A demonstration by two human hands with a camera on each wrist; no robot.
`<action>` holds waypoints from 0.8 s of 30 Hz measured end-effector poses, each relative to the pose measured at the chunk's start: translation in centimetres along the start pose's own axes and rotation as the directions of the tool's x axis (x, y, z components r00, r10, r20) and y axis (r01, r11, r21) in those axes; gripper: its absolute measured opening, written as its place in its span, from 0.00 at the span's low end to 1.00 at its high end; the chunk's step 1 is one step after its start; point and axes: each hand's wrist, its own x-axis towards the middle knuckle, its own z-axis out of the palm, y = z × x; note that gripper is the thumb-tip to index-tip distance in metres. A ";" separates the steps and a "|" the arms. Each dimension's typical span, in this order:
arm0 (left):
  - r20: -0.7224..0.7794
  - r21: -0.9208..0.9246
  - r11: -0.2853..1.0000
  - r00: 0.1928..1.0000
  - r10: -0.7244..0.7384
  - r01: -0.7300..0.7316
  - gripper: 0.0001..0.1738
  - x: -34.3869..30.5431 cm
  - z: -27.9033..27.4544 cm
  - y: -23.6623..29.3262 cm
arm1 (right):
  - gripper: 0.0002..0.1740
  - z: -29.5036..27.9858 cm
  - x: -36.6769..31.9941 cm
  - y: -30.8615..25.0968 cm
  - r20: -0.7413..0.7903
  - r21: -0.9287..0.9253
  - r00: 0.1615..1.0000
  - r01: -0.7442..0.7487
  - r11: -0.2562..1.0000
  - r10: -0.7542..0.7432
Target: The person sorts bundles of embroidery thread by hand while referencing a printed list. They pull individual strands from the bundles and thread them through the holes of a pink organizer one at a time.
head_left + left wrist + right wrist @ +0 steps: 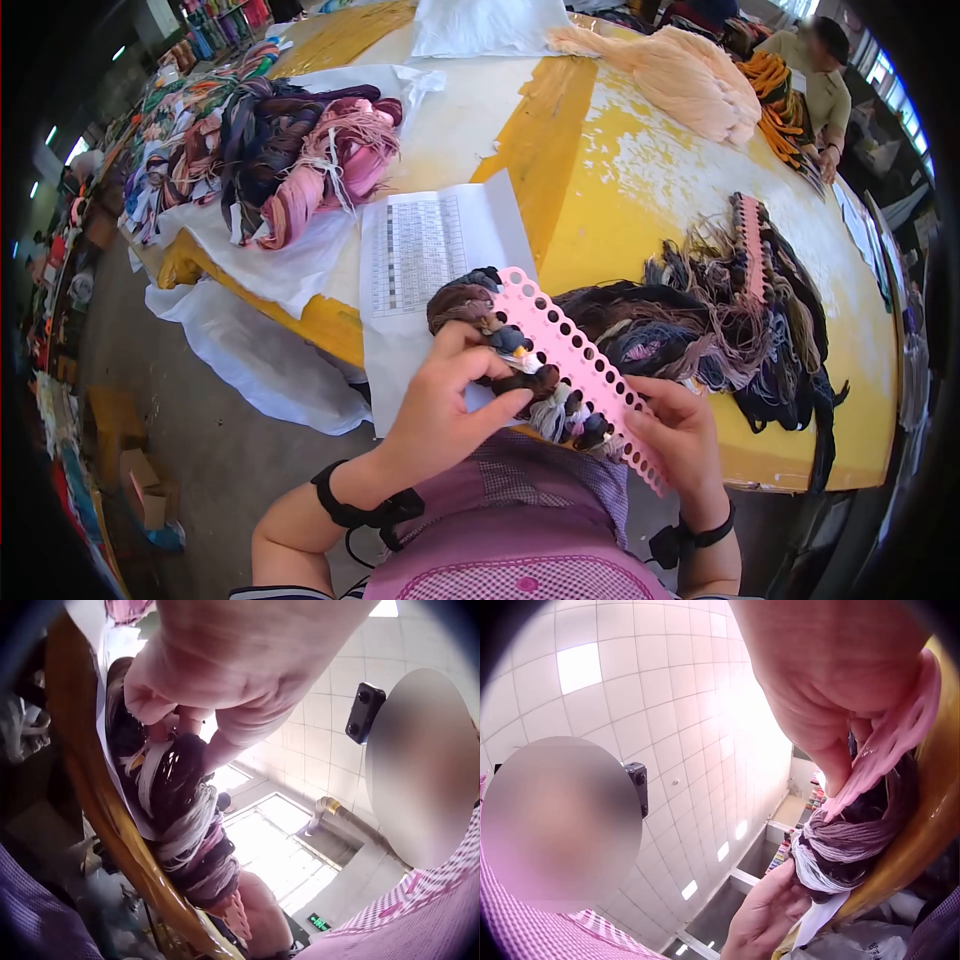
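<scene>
Yellow table (620,200), centre frame: left hand (440,400) pinches thread bundles (548,385) on pink perforated card (575,350); right hand (680,430) grips card's lower-right end.

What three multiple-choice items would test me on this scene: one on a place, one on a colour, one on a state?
1. Where does the printed sheet lie?
A. On the floor
B. On the table
C. On a chair

2. What colour is the holed strip being held?
A. Green
B. White
C. Pink

3. What is the right hand doing?
A. Pinching the strip's lower end
B. Hanging idle
C. Lying flat on the sheet

Answers:
1 B: the sheet rests on the tabletop just beyond the hands.
2 C: the head view shows the strip plainly pink.
3 A: its fingers close on the strip's lower end.
</scene>
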 end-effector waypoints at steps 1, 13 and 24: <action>-0.016 0.041 0.998 0.999 -0.050 0.050 0.09 0.0 -0.3 0.5 | 0.20 0.0 0.1 -0.1 0.026 0.011 1.000 -0.009 1.000 0.009; -0.001 -0.235 0.945 0.972 -0.235 0.229 0.08 -0.5 -0.4 1.7 | 0.20 0.4 0.9 0.2 0.079 0.031 0.997 0.012 0.999 -0.015; -0.002 -0.015 0.985 0.985 -0.170 0.170 0.08 0.6 -0.5 0.4 | 0.20 0.4 1.2 0.0 0.047 0.023 0.999 0.015 1.000 -0.016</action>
